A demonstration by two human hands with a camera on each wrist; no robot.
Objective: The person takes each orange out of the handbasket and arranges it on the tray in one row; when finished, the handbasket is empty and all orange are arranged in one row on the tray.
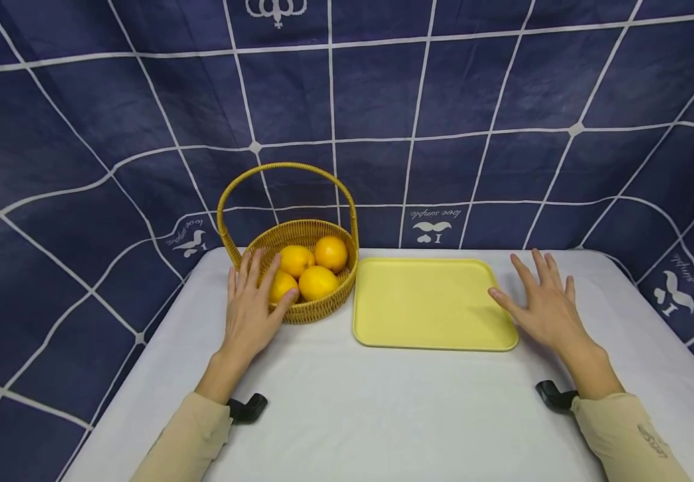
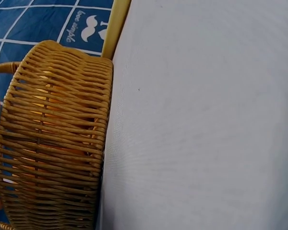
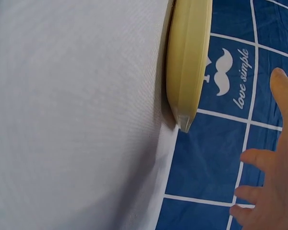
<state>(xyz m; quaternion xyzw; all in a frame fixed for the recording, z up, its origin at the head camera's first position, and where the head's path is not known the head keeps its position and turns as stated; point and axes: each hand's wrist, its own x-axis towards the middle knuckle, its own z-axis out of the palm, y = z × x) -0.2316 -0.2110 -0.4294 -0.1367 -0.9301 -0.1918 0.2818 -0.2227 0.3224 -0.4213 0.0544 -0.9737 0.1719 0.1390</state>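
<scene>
A round woven wicker basket (image 1: 323, 309) with a tall arched handle stands at the back left of the table. Inside it lie several yellow-orange lemons (image 1: 318, 282). My left hand (image 1: 249, 314), fingers spread, overlaps the basket's left front rim in the head view and grips nothing. Only a sliver of that hand shows beside the basket wall (image 2: 57, 134) in the left wrist view. Just right of the basket is a yellow rectangular tray (image 1: 431, 304), with nothing on it. My right hand (image 1: 542, 308) is spread beside the tray's right edge, holding nothing; the right wrist view shows its fingers apart.
A white cloth (image 1: 407, 415) covers the table. Behind it and along both sides hangs a dark blue curtain (image 1: 377, 94) with white grid lines. Black wrist devices (image 1: 248, 408) sit at both sleeve cuffs.
</scene>
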